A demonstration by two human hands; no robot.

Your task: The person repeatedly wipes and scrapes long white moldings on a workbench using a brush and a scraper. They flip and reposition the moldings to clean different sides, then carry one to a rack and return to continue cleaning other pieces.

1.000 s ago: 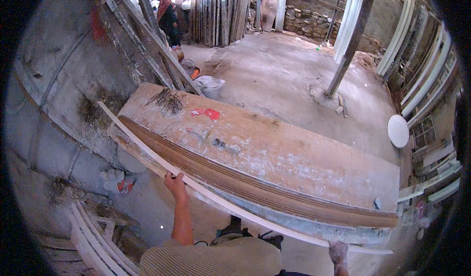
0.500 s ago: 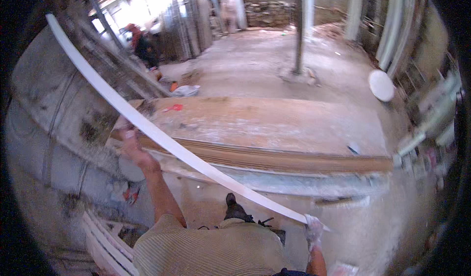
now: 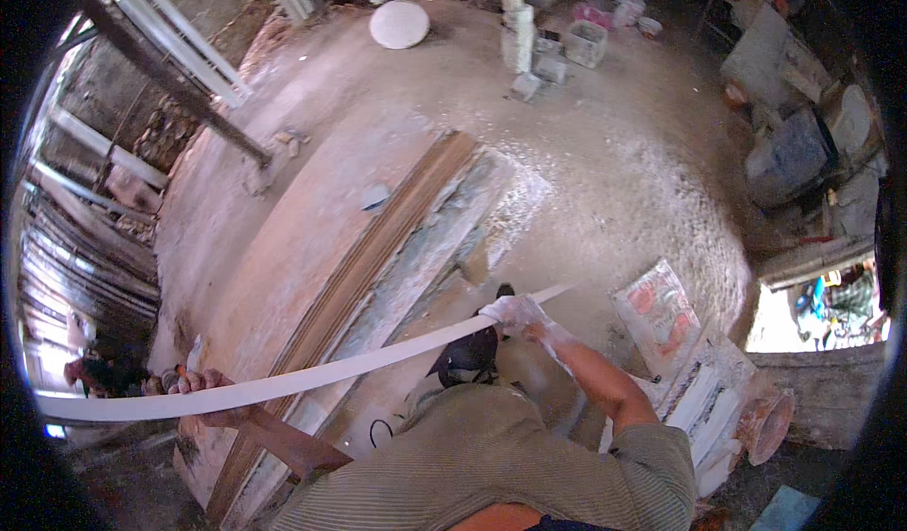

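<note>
A long, narrow white strip (image 3: 368, 365) runs across in front of me, from the far left to just past my feet. My left hand (image 3: 210, 385) is closed around it toward its left end, fingers curled over the upper edge. Near the other end, my right hand (image 3: 515, 312), in a whitish glove or coating, grips the strip, and a short tip sticks out beyond it. Below the strip lies a low wooden board (image 3: 283, 238) dusted with white, with a brown grooved length (image 3: 378, 238) along its near edge.
A white disc (image 3: 399, 25) lies on the dusty floor ahead. A post (image 3: 519, 40) stands near a grey tub (image 3: 586, 43). White lengths (image 3: 704, 408) and a stained panel (image 3: 658, 309) lie at my right. Another person (image 3: 90, 372) is at the far left.
My view and body have turned to the right, and the strip has swung round with me. Both hands still hold it; its slant has reversed, the left end now being lower in view.
</note>
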